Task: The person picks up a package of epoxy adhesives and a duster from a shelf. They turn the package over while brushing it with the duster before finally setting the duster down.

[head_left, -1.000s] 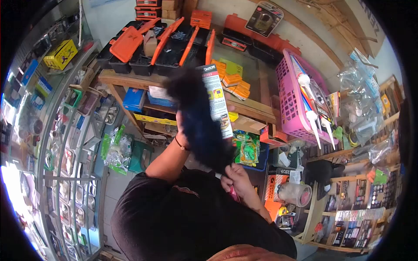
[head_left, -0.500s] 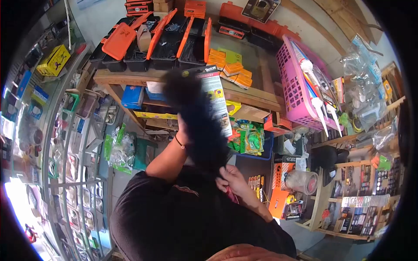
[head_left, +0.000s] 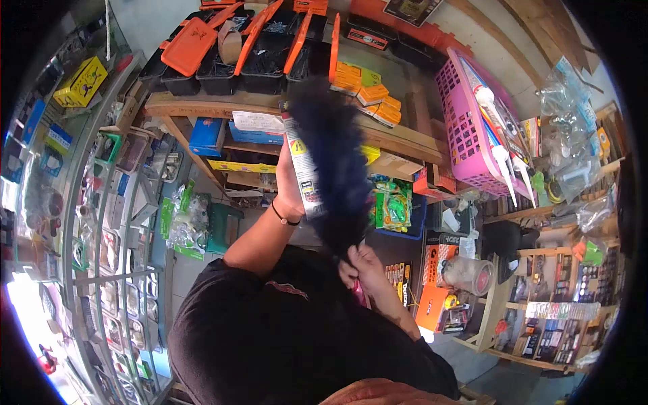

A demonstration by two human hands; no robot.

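Note:
A dark, fluffy feather duster (head_left: 331, 162), blurred by motion, stands upright in front of me. My right hand (head_left: 365, 270) is closed round its lower end, where a bit of pink handle (head_left: 359, 293) shows below the fingers. My left hand (head_left: 290, 185) grips a tall printed adhesives package (head_left: 303, 169) by its left side. The duster's feathers cover most of the package's face and lie over or against it; the exact contact is hidden. A watch or band circles my left wrist.
Ahead is a wooden-edged counter (head_left: 223, 104) bearing black bins with orange lids (head_left: 191, 46) and small orange boxes (head_left: 372, 94). A pink basket (head_left: 466, 128) with nozzled tubes stands at right. Glass shelving (head_left: 101, 278) lines the left. A clear jar (head_left: 467, 275) sits lower right.
The duster has shifted right across the package, now covering its right side and exposing its left edge. More of my left hand shows. The view has shifted slightly.

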